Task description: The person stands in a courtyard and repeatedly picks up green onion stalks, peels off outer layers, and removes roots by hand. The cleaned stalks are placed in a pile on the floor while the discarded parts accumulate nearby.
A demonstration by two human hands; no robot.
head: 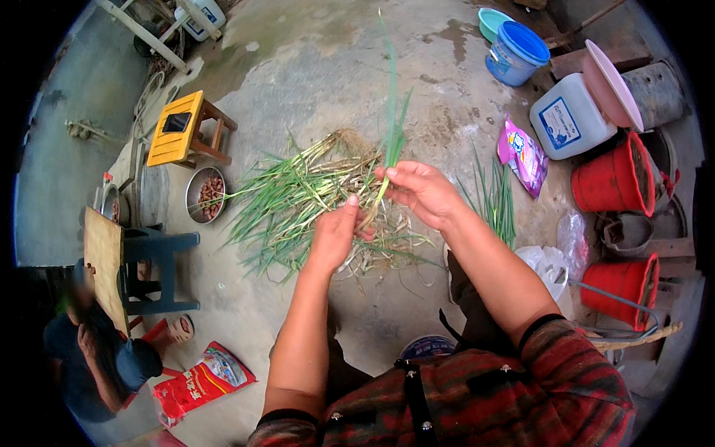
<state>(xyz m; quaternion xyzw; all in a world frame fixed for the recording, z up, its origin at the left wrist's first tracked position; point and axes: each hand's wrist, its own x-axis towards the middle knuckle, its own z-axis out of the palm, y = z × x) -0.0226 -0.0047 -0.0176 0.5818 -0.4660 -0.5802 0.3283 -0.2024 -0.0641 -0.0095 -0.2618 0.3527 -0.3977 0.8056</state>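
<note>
Between my two hands is a green onion, its long leaves pointing away from me. My right hand pinches the stalk where the green leaves begin. Lower down, my left hand has thumb and fingers around the pale root end, which is partly hidden. A loose heap of green onions lies on the concrete floor just beyond my left hand, roots and dry peelings mixed in. To the right of my right forearm rests a separate bunch of green onions, partly covered by the arm.
A metal bowl of small reddish bulbs stands left of the heap, near a yellow stool bearing a phone. A person sits at lower left beside a red bag. Along the right are a purple packet, a white jerrycan and red buckets.
</note>
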